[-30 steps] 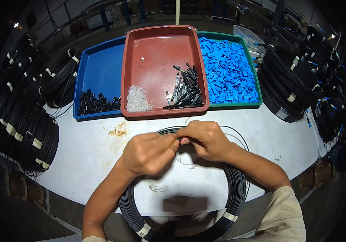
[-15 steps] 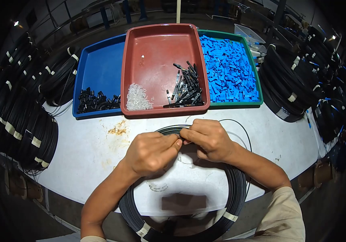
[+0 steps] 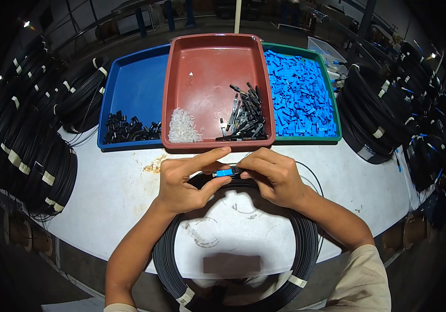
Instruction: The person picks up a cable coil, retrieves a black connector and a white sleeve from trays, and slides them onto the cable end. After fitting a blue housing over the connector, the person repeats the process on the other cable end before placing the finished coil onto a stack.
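A small blue fibre-optic connector (image 3: 225, 172) with a dark rear end sits between my hands, above the far side of a coil of black cable (image 3: 306, 234). My left hand (image 3: 185, 179) has its index finger raised and stretched out. Its thumb lies along the connector's near edge, and its curled fingers are behind the far edge. My right hand (image 3: 275, 174) pinches the dark end at the connector's right, with fingertips partly covering it. Off-white tape bands (image 3: 297, 281) wrap the coil, which overhangs the table's near edge.
Beyond my hands stand a blue tray (image 3: 134, 88) of black parts, a red tray (image 3: 218, 62) with white sleeves and black pieces, and a green-rimmed tray (image 3: 339, 122) of blue housings. Cable coils flank the white table (image 3: 114, 208) at left (image 3: 30, 161) and right (image 3: 371, 112).
Both hands were pinched together over the coil, hiding what they held. Now my left index finger has lifted away, and the blue connector shows between the hands. The view has shifted slightly.
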Demonstrator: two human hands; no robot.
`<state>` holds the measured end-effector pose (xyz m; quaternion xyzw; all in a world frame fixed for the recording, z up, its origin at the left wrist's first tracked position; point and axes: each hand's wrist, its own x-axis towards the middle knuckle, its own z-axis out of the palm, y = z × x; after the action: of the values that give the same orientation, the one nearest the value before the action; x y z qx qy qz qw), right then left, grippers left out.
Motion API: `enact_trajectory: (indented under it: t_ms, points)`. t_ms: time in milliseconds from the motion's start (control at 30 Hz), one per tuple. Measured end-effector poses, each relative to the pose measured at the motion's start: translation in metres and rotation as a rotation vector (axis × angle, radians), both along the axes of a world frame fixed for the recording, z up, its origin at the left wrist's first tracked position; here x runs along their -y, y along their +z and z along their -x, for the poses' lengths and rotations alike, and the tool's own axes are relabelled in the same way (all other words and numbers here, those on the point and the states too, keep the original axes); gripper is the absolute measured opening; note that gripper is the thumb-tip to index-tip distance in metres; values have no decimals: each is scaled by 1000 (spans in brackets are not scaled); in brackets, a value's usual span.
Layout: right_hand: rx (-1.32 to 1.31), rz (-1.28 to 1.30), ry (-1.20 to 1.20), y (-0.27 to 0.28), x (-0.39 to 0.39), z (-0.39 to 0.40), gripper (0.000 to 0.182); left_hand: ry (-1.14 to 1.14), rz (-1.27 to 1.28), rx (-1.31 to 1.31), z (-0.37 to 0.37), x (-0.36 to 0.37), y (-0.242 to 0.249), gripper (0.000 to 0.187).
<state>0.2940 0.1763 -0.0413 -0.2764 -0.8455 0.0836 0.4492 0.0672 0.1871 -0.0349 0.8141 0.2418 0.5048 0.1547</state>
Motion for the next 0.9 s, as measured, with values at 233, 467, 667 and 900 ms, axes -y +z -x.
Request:
enact_trajectory:
  t_ms: [233, 467, 667, 900]
  points:
    - [-108, 19, -116, 1, -1, 0, 20, 1, 82, 72, 4, -1, -7, 52]
    - [-47, -160, -76, 4, 0, -3, 23, -26, 53, 46, 2, 0, -3, 61]
    - [1, -233, -113, 4, 0, -6, 28, -14, 96, 53, 1, -2, -5, 71]
    - [-15, -228, -114, 3, -2, -7, 28, -8, 80, 31, 2, -2, -4, 77]
